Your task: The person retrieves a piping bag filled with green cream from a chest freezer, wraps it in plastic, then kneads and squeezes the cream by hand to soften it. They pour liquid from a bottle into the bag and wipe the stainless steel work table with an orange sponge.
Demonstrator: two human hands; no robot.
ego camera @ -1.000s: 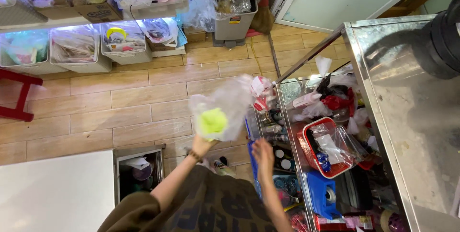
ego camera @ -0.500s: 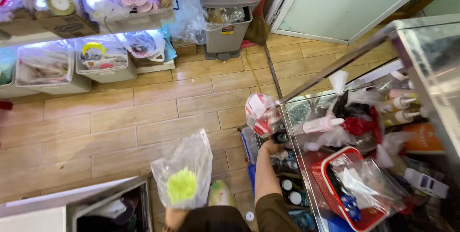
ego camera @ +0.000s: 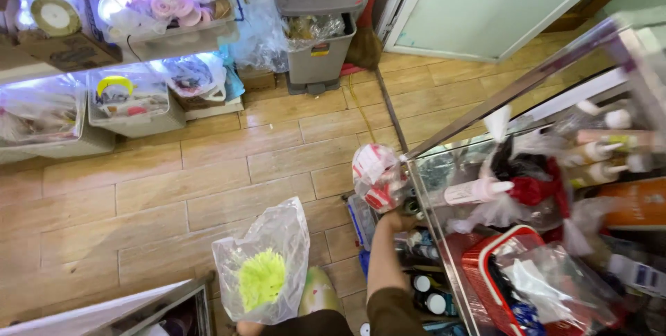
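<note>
Where the frame's lower edge cuts off the person's arms, the left hand [ego camera: 248, 327] shows only as a sliver under a clear plastic bag [ego camera: 267, 260], closed on the bag's bunched lower part. The bag stands up from that grip, crinkled and see-through, and a fuzzy neon-yellow item [ego camera: 261, 279] sits inside its lower half. The bag hangs over the wooden plank floor [ego camera: 208, 183], just right of the corner of a white-topped cabinet [ego camera: 104, 312] at the lower left.

The right forearm, in a brown sleeve, rises from the lower edge and its right hand [ego camera: 397, 222] reaches into the left end of a metal-framed glass display rack [ego camera: 444, 143]. Whether the fingers are closed on anything cannot be told; they are hidden among the goods. Just above that hand, a bundle of red-and-white packets [ego camera: 374, 176] in plastic hangs at the rack's left corner. The two hands are well apart.

Inside the rack lie a red wire basket [ego camera: 485, 273] with clear bags in it, a white pump bottle [ego camera: 475, 192] lying on its side, and more bottles toward the right edge.

Farther off, clear storage bins [ego camera: 128, 104] of bagged goods line the left wall, and a grey pedal bin [ego camera: 316, 31] stands near a pale green door [ego camera: 499, 3].
</note>
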